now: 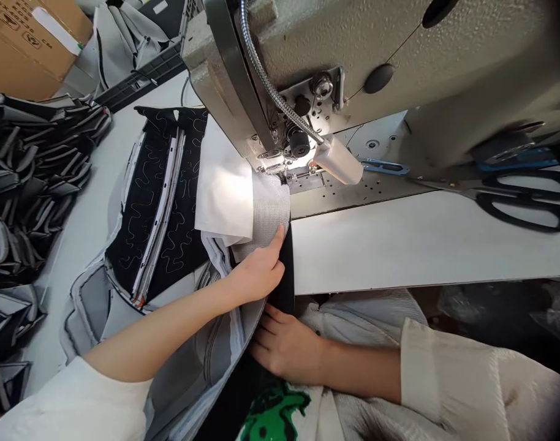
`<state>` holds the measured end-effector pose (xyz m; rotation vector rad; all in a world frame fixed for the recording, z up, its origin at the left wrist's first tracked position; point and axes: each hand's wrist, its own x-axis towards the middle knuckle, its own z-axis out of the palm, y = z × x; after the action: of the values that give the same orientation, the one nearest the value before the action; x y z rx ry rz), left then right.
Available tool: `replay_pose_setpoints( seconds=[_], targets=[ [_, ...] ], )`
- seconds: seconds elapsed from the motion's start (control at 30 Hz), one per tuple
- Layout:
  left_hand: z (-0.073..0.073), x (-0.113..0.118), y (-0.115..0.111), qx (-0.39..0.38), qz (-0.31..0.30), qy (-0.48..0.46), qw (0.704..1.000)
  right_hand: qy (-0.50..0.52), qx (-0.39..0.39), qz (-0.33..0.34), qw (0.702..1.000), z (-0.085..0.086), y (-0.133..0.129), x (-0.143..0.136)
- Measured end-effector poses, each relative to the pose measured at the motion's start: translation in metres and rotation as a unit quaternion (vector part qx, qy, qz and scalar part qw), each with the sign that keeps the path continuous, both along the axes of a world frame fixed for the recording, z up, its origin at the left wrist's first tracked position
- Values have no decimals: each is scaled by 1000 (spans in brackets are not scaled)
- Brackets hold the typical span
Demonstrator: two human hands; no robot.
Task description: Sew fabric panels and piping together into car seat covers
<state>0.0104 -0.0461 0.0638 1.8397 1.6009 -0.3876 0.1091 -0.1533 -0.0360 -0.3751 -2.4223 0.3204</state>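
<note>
A sewn cover piece (142, 214) of grey and black fabric, with squiggly stitched lines, lies left of a sewing machine (225, 79). Its grey mesh edge (271, 202) reaches to the machine's needle area, partly under a white fabric flap (225, 196). My left hand (259, 272) rests on this edge, index finger stretched along it and the other fingers curled at the fabric. Closer to my body, my right hand (291, 349) closes on a black fabric strip (287, 275) that runs along the edge. Some right fingertips are hidden by the fabric.
Black-handled scissors (523, 199) and a blue thread snipper (385, 166) lie right of the needle. A lamp (339, 160) lights the seam. Stacked grey and black pieces (27, 184) stand at left, with a carton (32, 49) and a black crate (142, 79) behind.
</note>
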Motion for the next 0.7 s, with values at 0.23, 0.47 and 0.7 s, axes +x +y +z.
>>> replay_pose_setpoints(
  seconds=[0.23, 0.47, 0.7],
  targets=[
    [2, 7, 24, 23, 18, 5, 1000, -27, -12, -28, 999, 12, 13, 14],
    [2, 16, 52, 39, 48, -3, 998, -42, -7, -29, 999, 17, 32, 30],
    [7, 28, 73, 49, 17, 59, 997, -24, 10, 12, 1000, 6, 38, 20]
  ],
)
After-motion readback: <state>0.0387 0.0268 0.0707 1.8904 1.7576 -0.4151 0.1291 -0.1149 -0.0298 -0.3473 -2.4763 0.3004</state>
